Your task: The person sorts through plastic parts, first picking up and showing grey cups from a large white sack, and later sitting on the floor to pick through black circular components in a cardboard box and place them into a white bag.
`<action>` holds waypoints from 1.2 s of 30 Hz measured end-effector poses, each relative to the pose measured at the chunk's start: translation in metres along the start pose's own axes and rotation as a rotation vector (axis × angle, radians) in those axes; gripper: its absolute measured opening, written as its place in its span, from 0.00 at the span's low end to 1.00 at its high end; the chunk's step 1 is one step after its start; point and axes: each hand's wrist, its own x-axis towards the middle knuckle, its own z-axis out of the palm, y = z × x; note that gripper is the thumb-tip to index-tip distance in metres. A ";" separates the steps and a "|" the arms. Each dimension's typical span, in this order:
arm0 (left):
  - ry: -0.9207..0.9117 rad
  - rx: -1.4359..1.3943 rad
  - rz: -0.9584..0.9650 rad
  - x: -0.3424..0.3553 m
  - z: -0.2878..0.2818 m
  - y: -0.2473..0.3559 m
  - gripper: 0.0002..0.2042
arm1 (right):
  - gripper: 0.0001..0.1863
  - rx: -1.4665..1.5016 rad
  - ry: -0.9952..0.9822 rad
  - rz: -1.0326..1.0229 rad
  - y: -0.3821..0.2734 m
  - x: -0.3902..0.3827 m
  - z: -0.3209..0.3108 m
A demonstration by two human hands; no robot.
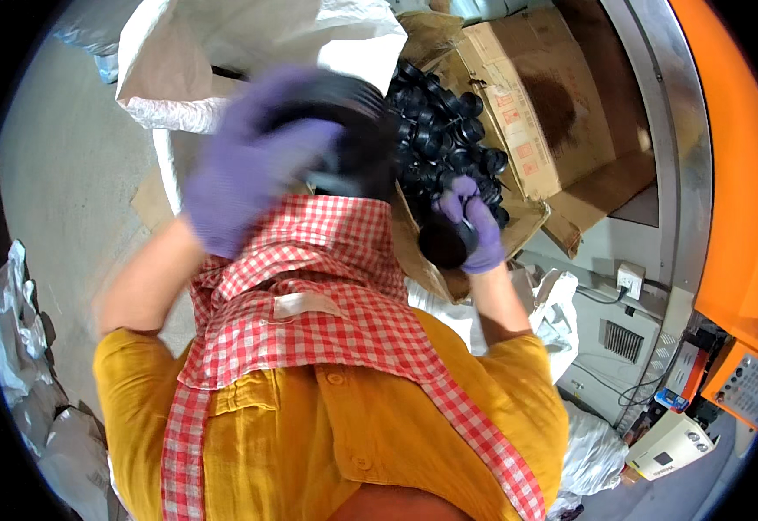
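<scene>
In R hand [474, 221]: blk rnd part [444, 243], nr carton [525, 223].

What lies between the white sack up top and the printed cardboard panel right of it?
In the head view, a heap of black parts in an open cardboard box.

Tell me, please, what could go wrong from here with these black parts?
The left hand, blurred, holds a large black piece; a loose grip could drop it. The right hand holds a round black part near the edge of the carton; it might fall outside. The heaped black parts could tumble if bumped.
</scene>
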 end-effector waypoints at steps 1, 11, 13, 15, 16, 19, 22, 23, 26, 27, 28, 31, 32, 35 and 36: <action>-0.136 -0.015 0.101 0.000 0.017 -0.014 0.23 | 0.12 0.109 0.059 -0.024 0.013 0.015 0.010; -0.074 0.028 -0.203 0.013 0.068 -0.110 0.16 | 0.07 -0.383 0.355 -0.239 0.057 0.086 0.000; -0.100 0.213 -0.081 0.023 0.061 -0.117 0.15 | 0.07 -0.353 0.372 -0.278 0.066 0.095 0.000; -0.148 0.579 0.044 0.032 0.056 -0.107 0.14 | 0.06 -0.605 0.413 -0.370 0.076 0.109 -0.018; -0.151 0.578 0.033 0.033 0.057 -0.094 0.14 | 0.05 -0.861 0.452 -0.465 0.083 0.115 -0.031; -0.108 0.882 0.381 0.035 0.059 -0.053 0.14 | 0.07 -0.745 0.890 -0.345 0.075 0.140 -0.114; 0.015 0.891 0.325 0.073 0.022 -0.045 0.22 | 0.14 -0.968 0.877 -0.194 0.057 0.141 -0.141; 0.202 1.131 0.405 0.081 0.009 -0.053 0.26 | 0.15 -1.071 0.866 -0.135 0.071 0.145 -0.168; 0.291 1.277 0.409 0.084 -0.008 -0.065 0.33 | 0.18 -1.336 0.785 0.103 0.071 0.166 -0.187; 0.185 1.178 0.384 0.081 -0.002 -0.069 0.32 | 0.18 -1.565 0.695 0.312 0.075 0.174 -0.191; 0.082 1.079 0.367 0.079 0.004 -0.070 0.31 | 0.18 -1.782 0.589 0.517 0.076 0.184 -0.193; -0.064 1.007 0.232 0.068 0.015 -0.081 0.31 | 0.14 -1.878 0.365 0.558 0.088 0.197 -0.219; -0.076 0.955 0.220 0.065 0.015 -0.084 0.31 | 0.14 -1.936 0.177 0.516 0.089 0.199 -0.226; -0.100 0.885 0.181 0.063 0.017 -0.087 0.29 | 0.21 -2.022 0.128 0.434 0.091 0.195 -0.228; -0.094 0.886 0.186 0.062 0.019 -0.085 0.29 | 0.21 -2.026 0.126 0.427 0.091 0.195 -0.225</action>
